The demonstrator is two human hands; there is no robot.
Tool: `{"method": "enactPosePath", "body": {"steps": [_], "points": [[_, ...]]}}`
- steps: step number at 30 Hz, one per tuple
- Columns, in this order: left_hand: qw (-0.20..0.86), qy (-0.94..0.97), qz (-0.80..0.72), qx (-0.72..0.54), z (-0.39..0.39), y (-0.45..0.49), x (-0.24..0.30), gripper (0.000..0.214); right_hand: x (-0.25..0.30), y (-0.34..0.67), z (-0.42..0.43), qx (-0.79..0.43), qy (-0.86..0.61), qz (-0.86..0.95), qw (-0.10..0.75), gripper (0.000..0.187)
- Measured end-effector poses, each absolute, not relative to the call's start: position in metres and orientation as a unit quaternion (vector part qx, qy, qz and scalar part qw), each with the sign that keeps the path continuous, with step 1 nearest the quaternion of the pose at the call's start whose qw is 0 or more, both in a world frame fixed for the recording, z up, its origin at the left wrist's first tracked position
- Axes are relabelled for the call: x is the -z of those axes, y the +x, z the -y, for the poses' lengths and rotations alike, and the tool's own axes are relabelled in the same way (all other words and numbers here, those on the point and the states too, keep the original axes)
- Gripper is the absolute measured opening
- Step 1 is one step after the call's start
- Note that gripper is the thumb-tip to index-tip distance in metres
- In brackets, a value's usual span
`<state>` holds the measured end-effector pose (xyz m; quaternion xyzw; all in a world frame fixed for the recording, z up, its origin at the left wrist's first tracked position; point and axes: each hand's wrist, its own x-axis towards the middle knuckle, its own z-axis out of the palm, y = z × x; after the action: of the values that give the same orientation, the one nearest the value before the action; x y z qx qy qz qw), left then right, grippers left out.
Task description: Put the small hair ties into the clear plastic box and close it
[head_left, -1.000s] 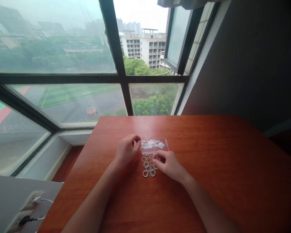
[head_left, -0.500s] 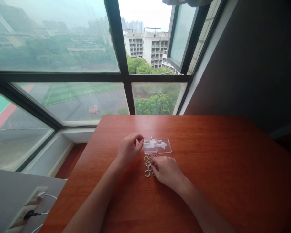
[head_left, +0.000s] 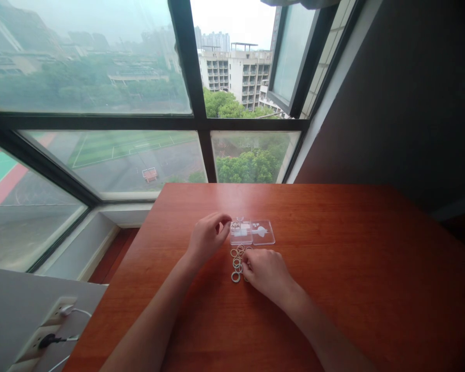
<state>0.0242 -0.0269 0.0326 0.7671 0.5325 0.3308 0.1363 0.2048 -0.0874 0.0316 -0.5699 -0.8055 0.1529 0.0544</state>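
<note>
A small clear plastic box (head_left: 241,239) lies on the table with its lid (head_left: 268,238) folded open to the right. A few rings (head_left: 235,226) sit in its back left part. At the box's left edge, my left hand (head_left: 209,235) is closed, thumb and forefinger pinching the rim. Several pale metal-looking rings (head_left: 235,277) are spread in front of the box, some overlapping. My right hand (head_left: 267,269) is bent over the right side of these rings, fingertips pinched at one of them. The hand partly hides the rings beneath it.
The reddish-brown wooden table (head_left: 352,258) reaches to a dark-framed window (head_left: 201,124), with one pane swung open at the upper right. A grey wall (head_left: 391,103) stands at right. Plugs and cables sit in wall sockets (head_left: 48,338) at the lower left.
My right fingers have drawn closer together over the rings. My left hand stays at the box, and the box and loose rings look unmoved apart from a slight view shift.
</note>
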Motion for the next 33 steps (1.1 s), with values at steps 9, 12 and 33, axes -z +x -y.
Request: {"method": "enactPosePath", "body": {"steps": [9,12,33], "points": [[0.139,0.778,-0.528,-0.312,0.029,0.026,-0.036,0.016,-0.033,0.216,0.084,-0.197,-0.541,0.812,0.097,0.013],[0.14,0.778,-0.526,-0.314,0.029,0.026,-0.036,0.016,-0.031,0.213,0.085,-0.191,-0.539,0.817,0.073,0.014],[0.305,0.793,-0.441,-0.29,0.04,0.039,-0.042,0.016,-0.021,0.232,0.073,-0.186,-0.577,0.75,0.265,0.012]]}}
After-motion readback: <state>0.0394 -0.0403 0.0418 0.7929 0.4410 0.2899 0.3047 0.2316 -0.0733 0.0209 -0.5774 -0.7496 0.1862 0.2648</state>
